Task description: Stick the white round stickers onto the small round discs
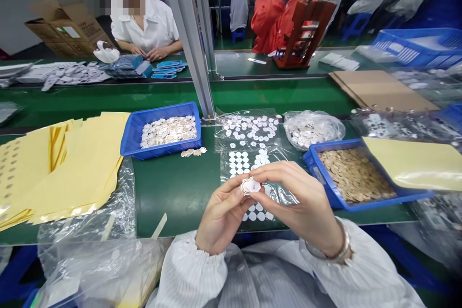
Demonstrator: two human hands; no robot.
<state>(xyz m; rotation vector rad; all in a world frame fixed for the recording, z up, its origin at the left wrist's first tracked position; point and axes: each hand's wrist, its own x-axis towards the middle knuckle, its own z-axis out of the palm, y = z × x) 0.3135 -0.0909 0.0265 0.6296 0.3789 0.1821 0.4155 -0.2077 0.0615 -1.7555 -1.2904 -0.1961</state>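
Just in front of the clear sheet of white dots (249, 161), the left hand (222, 219) and right hand (299, 202) pinch 1 small round disc (250, 186) between fingertips, held up close so the eyes can see it well.

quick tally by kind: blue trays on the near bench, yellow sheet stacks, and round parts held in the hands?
Blue trays: 2, the left blue tray of pale discs and the right blue tray of tan discs
Yellow sheet stacks: 2, the left yellow stack and the yellow sheet lying on the right tray
Held round parts: 1, the small disc between left hand and right hand
Total: 5
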